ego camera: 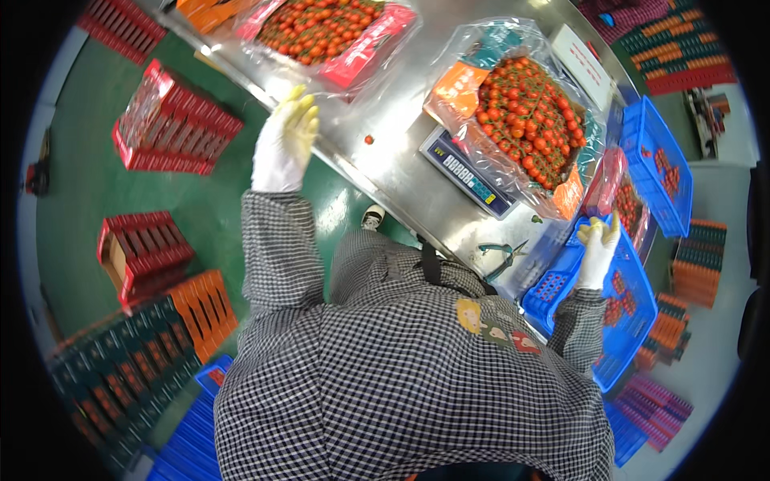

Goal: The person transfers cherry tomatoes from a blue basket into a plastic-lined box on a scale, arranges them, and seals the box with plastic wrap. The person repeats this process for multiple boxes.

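My left hand [286, 141], in a white glove with yellow fingers, is held near the steel table's edge with its fingers spread and nothing in it. Just beyond lies a red carton [355, 57] of cherry tomatoes in clear plastic. My right hand [597, 255], gloved alike, is over the blue crates at the right, index finger extended and the other fingers bent; no held thing shows. Before me, a plastic-lined orange and green carton of vine cherry tomatoes [529, 120] rests on a digital scale [466, 171]. Pruning shears [505, 258] lie on the steel table [397, 120].
A loose tomato [369, 139] lies on the table. Blue crates [631, 343] with some tomatoes stand at the right, near a red carton [607, 180] of tomatoes. Red cartons [180, 126] and orange and green cartons [138, 355] stand on the green floor at the left.
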`<state>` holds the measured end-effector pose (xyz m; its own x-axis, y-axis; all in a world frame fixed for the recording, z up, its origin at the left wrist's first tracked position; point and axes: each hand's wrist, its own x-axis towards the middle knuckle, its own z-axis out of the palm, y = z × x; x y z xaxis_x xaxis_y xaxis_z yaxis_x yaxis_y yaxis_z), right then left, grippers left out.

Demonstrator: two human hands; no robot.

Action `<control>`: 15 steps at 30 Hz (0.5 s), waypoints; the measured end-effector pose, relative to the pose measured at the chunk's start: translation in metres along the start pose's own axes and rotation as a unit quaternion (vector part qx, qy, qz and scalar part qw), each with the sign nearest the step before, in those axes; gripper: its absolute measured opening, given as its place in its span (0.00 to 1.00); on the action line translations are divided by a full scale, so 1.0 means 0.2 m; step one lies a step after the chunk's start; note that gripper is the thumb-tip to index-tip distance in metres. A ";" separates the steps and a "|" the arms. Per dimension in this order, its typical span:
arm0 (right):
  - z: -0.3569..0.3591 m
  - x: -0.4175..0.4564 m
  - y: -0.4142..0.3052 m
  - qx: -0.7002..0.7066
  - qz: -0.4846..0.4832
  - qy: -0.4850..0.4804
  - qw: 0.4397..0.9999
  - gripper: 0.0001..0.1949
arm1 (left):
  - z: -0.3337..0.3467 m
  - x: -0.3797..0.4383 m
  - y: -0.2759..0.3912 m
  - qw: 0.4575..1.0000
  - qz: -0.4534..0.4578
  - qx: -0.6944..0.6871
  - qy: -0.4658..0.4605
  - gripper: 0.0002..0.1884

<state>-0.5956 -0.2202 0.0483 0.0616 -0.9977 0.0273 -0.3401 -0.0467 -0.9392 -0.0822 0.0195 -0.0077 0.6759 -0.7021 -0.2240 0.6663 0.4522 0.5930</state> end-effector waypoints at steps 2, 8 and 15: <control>-0.03 0.09 -0.04 -0.045 -0.048 -0.006 0.998 0.34 | 0.03 -0.08 -0.07 0.998 -0.018 -0.043 0.034 0.23; -0.12 0.32 -0.10 -0.128 -0.151 -0.076 0.977 0.38 | 0.01 -0.34 -0.17 0.997 -0.012 -0.069 0.043 0.25; -0.20 0.57 -0.06 -0.192 -0.168 -0.092 0.962 0.38 | -0.09 -0.60 -0.18 0.993 -0.016 -0.097 0.060 0.20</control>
<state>-0.6213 -0.3344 0.0760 0.3815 -0.8995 0.2132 -0.5923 -0.4149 -0.6907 -0.1821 0.0968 -0.0165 0.6786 -0.6525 -0.3372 0.7279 0.5364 0.4270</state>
